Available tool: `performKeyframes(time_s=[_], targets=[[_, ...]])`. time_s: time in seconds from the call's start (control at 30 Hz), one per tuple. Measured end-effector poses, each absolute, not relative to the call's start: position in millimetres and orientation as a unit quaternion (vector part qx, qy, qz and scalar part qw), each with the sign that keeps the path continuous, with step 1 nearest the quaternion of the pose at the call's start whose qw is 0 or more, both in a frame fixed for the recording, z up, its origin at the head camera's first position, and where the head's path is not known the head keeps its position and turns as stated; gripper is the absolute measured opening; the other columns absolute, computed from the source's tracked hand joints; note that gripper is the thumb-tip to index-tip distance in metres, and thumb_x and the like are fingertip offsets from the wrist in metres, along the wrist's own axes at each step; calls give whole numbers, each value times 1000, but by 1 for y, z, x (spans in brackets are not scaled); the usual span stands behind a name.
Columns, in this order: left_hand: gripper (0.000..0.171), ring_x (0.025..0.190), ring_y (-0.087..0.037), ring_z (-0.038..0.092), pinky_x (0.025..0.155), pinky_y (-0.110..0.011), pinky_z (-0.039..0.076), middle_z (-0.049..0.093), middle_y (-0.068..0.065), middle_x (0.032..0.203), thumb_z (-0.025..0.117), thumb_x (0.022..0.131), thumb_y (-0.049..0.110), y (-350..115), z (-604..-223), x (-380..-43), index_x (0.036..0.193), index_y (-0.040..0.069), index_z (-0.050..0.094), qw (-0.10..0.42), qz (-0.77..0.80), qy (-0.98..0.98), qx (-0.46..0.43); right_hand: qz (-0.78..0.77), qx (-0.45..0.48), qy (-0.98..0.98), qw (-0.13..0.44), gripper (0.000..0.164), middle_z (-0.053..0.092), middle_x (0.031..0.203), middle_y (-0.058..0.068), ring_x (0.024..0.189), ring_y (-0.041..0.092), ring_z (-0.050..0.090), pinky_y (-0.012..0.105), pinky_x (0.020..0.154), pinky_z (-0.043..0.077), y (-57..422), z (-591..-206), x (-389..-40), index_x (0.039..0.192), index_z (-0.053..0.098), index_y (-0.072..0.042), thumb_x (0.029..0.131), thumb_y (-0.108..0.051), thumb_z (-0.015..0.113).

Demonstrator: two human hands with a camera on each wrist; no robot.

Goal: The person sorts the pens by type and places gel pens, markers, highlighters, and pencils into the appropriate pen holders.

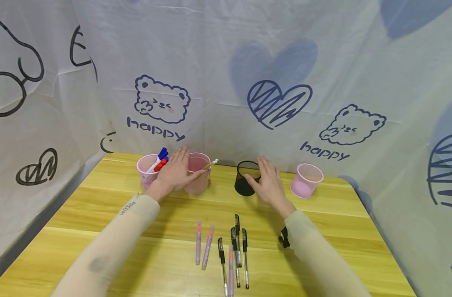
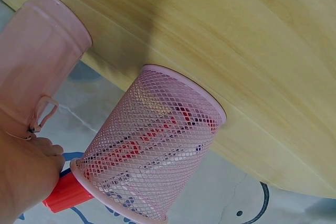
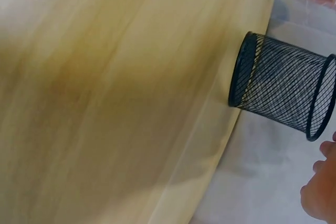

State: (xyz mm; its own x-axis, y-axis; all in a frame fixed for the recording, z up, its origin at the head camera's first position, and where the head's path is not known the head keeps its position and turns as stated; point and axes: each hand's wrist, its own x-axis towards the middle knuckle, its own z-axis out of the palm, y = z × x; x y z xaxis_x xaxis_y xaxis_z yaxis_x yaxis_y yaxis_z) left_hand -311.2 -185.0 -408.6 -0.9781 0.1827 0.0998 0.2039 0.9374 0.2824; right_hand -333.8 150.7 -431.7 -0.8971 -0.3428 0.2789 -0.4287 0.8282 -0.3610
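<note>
My left hand (image 1: 175,169) has straight fingers and lies against the left side of a solid pink cup (image 1: 197,185). In the left wrist view the hand (image 2: 26,174) is at that cup's (image 2: 39,51) rim. A thin gold stick with a white tip (image 1: 212,163) shows at the rim, by my thumb. Left of the hand stands a pink mesh pen holder (image 2: 157,140) holding red and blue markers (image 1: 160,159). My right hand (image 1: 268,181), fingers extended, is beside a black mesh pen holder (image 1: 244,185), thumb overlapping its side in the head view.
Another pink holder (image 1: 306,181) stands at the right. Several black-capped pens (image 1: 237,251) and pink-purple highlighters (image 1: 207,247) lie on the wooden table (image 1: 166,255) in front. A printed cloth (image 1: 218,74) hangs behind the back edge.
</note>
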Motion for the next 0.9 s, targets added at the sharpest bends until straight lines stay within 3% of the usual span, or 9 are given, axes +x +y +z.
performKeyframes(time_s=[0.2,0.57,0.9], targets=[[105,159,-40,13,130,-51,10,12,-24,172,43,99,73,-185,-408,-311,163,-6,15,35,-145,-984,-100,186,180,-964,66,96,13,173,18,160,38,11,55,129,3,152,-435,-340,165,16,-1,103,-70,37],[105,158,-40,16,130,-52,13,14,-24,171,43,99,73,-184,-410,-310,163,-6,17,42,-144,-984,-100,151,195,-968,36,103,10,173,20,159,40,10,56,130,7,157,-438,-346,164,17,3,101,-77,26],[106,158,-41,16,130,-52,12,14,-25,171,44,98,73,-185,-410,-314,163,-6,17,31,-133,-986,-100,127,227,-965,24,99,6,173,21,159,39,10,52,130,6,168,-433,-337,164,11,3,104,-73,28]])
